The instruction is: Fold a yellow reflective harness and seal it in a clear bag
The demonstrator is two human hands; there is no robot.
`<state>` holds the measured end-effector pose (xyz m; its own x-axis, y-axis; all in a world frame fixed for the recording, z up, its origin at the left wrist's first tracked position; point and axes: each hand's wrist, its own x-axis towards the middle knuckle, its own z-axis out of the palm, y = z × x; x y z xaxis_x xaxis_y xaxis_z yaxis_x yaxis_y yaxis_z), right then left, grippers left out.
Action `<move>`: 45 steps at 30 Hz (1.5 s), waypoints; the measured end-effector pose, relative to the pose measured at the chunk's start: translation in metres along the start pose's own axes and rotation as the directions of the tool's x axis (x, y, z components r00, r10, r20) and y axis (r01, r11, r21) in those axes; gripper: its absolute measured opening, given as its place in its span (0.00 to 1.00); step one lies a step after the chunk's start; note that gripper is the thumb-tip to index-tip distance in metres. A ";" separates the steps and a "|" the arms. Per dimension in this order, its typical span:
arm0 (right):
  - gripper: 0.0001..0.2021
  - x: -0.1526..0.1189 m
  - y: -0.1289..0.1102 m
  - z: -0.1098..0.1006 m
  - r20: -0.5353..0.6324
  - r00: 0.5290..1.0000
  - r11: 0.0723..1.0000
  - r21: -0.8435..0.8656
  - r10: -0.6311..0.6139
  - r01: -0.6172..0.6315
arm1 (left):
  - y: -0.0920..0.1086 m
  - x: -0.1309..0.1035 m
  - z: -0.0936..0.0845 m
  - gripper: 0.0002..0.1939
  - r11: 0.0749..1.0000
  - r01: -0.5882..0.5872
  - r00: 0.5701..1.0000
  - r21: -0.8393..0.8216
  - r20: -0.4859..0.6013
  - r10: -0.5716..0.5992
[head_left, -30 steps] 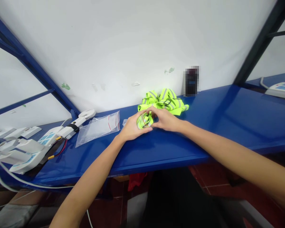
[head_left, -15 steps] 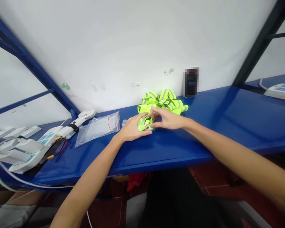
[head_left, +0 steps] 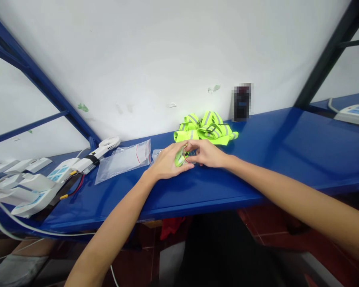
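Observation:
Both my hands meet over a small rolled neon-yellow reflective band [head_left: 181,158] on the blue shelf [head_left: 272,159]. My left hand [head_left: 165,161] cups the roll from the left and my right hand [head_left: 207,153] pinches it from the right, so most of the roll is hidden under my fingers. Just behind my hands, against the white wall, lies a pile of more neon-yellow reflective bands [head_left: 206,128].
A clear zip bag [head_left: 124,160] lies left of my hands. Further left are a small white handheld fan [head_left: 101,150], white power strips [head_left: 26,190] and cables. A blurred dark object [head_left: 241,103] stands at the wall. Another white power strip [head_left: 353,113] sits far right.
My hands have closed in tighter around the roll, which looks smaller and more covered than a second ago. The pile behind has not moved.

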<state>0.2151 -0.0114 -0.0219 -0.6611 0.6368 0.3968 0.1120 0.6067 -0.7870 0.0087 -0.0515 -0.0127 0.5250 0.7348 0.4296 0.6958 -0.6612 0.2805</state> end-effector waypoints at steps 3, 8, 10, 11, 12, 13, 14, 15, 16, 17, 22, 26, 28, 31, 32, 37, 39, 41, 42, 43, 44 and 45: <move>0.13 -0.001 0.000 0.005 -0.018 0.999 0.999 0.014 0.035 -0.035 | 0.000 0.000 0.000 0.42 1.000 -0.007 1.000 -0.012 0.004 0.007; 0.09 -0.002 -0.007 0.008 0.020 0.995 0.995 0.014 0.096 -0.096 | 0.002 0.002 -0.002 0.43 0.999 -0.033 0.999 -0.020 0.017 0.034; 0.09 -0.003 -0.009 0.006 0.069 0.995 0.997 -0.005 0.078 -0.078 | 0.002 0.002 -0.003 0.42 0.999 -0.040 0.999 -0.019 0.007 0.040; 0.10 -0.003 -0.009 0.004 0.103 0.993 0.998 -0.018 0.061 -0.059 | 0.002 0.002 -0.003 0.42 0.999 -0.043 0.999 -0.019 0.000 0.043; 0.11 -0.003 -0.009 0.003 0.138 0.990 0.999 -0.035 0.037 -0.033 | 0.003 0.002 -0.003 0.41 0.999 -0.046 0.999 -0.019 -0.007 0.046; 0.12 -0.003 -0.008 0.002 0.170 0.985 0.998 -0.059 0.005 0.005 | 0.003 0.002 -0.004 0.40 0.999 -0.051 0.999 -0.017 -0.013 0.051; 0.13 -0.003 -0.007 0.001 0.197 0.980 0.994 -0.092 -0.037 0.056 | 0.004 0.002 -0.004 0.40 0.998 -0.059 0.998 -0.010 -0.012 0.059; 0.13 -0.002 -0.006 0.000 0.219 0.972 0.985 -0.133 -0.082 0.113 | 0.005 0.002 -0.005 0.39 0.997 -0.070 0.998 0.006 -0.002 0.070; 0.12 -0.002 -0.005 0.000 0.237 0.964 0.969 -0.180 -0.121 0.166 | 0.007 0.002 -0.006 0.38 0.996 -0.084 0.996 0.033 0.015 0.084; 0.11 -0.001 -0.004 0.001 0.251 0.957 0.951 -0.230 -0.146 0.206 | 0.008 0.003 -0.006 0.36 0.993 -0.099 0.995 0.069 0.036 0.097; 0.07 0.001 0.001 0.004 0.294 0.951 0.886 -0.409 -0.097 0.217 | 0.014 0.004 -0.006 0.33 0.956 -0.164 0.984 0.244 0.114 0.140; 0.07 0.001 0.002 0.004 0.320 0.944 0.839 -0.491 -0.074 0.232 | 0.015 0.005 -0.005 0.34 0.956 -0.168 0.984 0.241 0.107 0.145; 0.08 0.001 0.001 0.004 0.322 0.945 0.818 -0.526 -0.062 0.233 | 0.014 0.005 -0.007 0.36 0.975 -0.162 0.986 0.154 0.064 0.154; 0.11 0.001 -0.002 0.003 0.312 0.949 0.820 -0.530 -0.049 0.217 | 0.007 0.006 -0.016 0.33 0.983 -0.145 0.984 -0.116 -0.118 0.132; 0.13 0.002 -0.003 0.003 0.312 0.949 0.835 -0.509 -0.048 0.210 | 0.004 0.006 -0.021 0.31 0.969 -0.132 0.976 -0.207 -0.197 0.091; 0.16 0.004 -0.005 -0.002 0.270 0.963 0.953 -0.287 -0.017 0.097 | -0.012 0.005 -0.039 0.24 0.963 0.019 0.943 -0.271 -0.316 -0.107; 0.20 0.005 -0.004 -0.005 0.188 0.982 0.983 -0.180 0.012 0.022 | -0.014 0.003 -0.039 0.21 0.988 0.072 0.976 -0.136 -0.196 -0.098; 0.24 0.004 -0.006 -0.006 0.082 0.996 0.997 -0.064 0.037 -0.032 | -0.014 0.002 -0.033 0.22 0.995 0.095 0.995 0.037 -0.029 -0.094; 0.26 0.004 -0.007 -0.006 0.028 0.999 0.999 -0.023 0.042 -0.042 | -0.012 0.001 -0.030 0.22 0.988 0.099 0.993 0.121 0.046 -0.105; 0.27 0.004 -0.009 -0.007 -0.027 0.999 0.999 -0.011 0.041 -0.042 | -0.011 0.002 -0.026 0.24 0.976 0.101 0.987 0.195 0.106 -0.123; 0.26 0.004 -0.010 -0.006 -0.081 0.996 0.999 -0.036 0.035 -0.038 | -0.008 0.002 -0.022 0.25 0.961 0.103 0.979 0.256 0.147 -0.144; 0.25 0.004 -0.012 -0.006 -0.133 0.991 0.995 -0.097 0.026 -0.039 | -0.006 0.003 -0.019 0.26 0.945 0.106 0.971 0.308 0.171 -0.165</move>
<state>0.2155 -0.0130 -0.0083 -0.5532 0.7100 0.4358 0.2090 0.6247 -0.7524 -0.0034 -0.0483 0.0031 0.4790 0.8488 0.2238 0.8646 -0.5002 0.0468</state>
